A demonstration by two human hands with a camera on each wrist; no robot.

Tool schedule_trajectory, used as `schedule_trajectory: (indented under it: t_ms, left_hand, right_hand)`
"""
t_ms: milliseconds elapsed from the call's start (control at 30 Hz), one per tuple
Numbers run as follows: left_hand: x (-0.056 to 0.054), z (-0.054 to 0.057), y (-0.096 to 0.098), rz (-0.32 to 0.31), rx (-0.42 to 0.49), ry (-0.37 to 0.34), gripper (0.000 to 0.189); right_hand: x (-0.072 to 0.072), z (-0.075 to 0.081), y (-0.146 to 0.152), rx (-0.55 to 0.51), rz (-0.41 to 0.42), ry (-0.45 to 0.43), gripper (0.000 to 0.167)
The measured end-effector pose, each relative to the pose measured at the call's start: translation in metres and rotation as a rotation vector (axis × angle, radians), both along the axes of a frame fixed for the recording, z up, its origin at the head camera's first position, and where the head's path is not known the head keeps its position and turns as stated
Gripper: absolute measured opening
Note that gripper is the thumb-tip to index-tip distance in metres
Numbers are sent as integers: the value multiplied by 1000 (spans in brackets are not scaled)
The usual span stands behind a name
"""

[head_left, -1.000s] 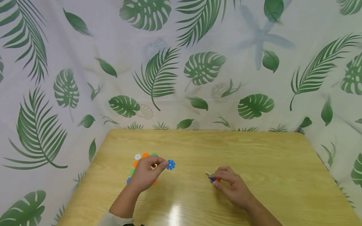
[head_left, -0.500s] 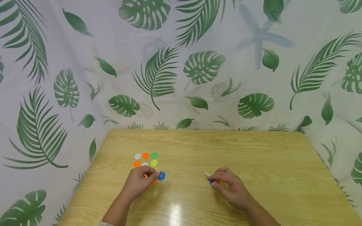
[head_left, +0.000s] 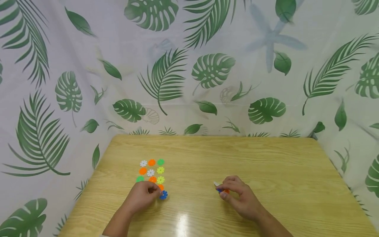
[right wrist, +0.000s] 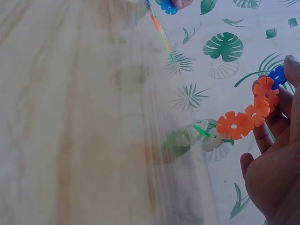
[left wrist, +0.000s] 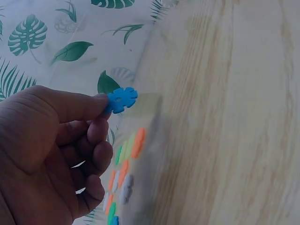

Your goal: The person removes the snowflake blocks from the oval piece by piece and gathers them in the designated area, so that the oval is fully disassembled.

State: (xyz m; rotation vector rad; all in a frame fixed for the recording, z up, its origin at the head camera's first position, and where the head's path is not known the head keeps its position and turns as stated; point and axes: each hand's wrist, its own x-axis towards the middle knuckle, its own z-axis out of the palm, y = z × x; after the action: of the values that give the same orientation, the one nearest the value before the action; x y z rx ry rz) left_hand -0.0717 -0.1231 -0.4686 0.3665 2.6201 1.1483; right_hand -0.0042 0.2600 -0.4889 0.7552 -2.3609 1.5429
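Thumb and forefinger of my left hand (head_left: pixel 143 197) pinch a blue notched plastic disc (head_left: pixel 164 195) by its edge, close by the near right corner of the laid-out discs. In the left wrist view the blue disc (left wrist: pixel 123 100) shows its slotted rim and centre hole. My right hand (head_left: pixel 244 199) holds a chain of interlocked snowflake discs over the table to the right. The right wrist view shows this chain with a dark blue disc (right wrist: pixel 277 77) at the fingertips, several orange discs (right wrist: pixel 234 125), then a white disc (right wrist: pixel 214 140) and a green disc (right wrist: pixel 201 130).
Several loose discs lie in rows on the left of the wooden table (head_left: pixel 266 161), among them a white disc (head_left: pixel 143 163), an orange disc (head_left: pixel 152 162) and a yellow disc (head_left: pixel 160 170). My left hand hides part of the rows. A leaf-print cloth (head_left: pixel 177 75) hangs behind.
My left hand has moved down and to the left with the blue disc, from beside the upper rows to the near right corner. My right hand has hardly moved.
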Motion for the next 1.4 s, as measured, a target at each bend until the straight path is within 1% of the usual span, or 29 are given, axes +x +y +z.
schedule_trajectory:
  t_ms: [100, 233, 367, 567, 767, 933, 1067, 1267, 1333, 1400]
  left_hand:
    - [-1, -3, -4, -28, -19, -32, 11]
    - [-4, -5, -9, -59, -47, -44, 13]
    - [-3, -6, -11, -72, -82, -42, 15]
    - [-3, -9, -12, -64, -117, -39, 16]
    - [-2, -13, -12, -58, -166, -7, 18]
    - [-2, -16, -12, -52, -220, 46, 20]
    - [-3, -18, -10, -38, -246, 56, 23]
    - [-2, -17, -8, -21, -256, 50, 25]
    - [-2, -14, -7, -24, -244, 51, 26]
    - [-1, -12, -5, -31, -213, 51, 24]
  right_hand:
    - [0, 2, -1, 2, 2, 0, 32]
    - [1, 5, -1, 2, -1, 17, 32]
    - [1, 6, -3, 0, -3, 43, 33]
    - [1, 9, -6, -11, 2, 64, 34]
    - [2, 6, -7, -3, 8, 63, 33]
    - [2, 4, -7, 6, 12, 11, 30]
    - [3, 4, -7, 13, 10, -13, 29]
    - [2, 2, -6, 5, 19, -14, 30]
    - [2, 2, -6, 4, 21, -10, 31]
    - [2, 3, -7, 1, 24, -7, 31]
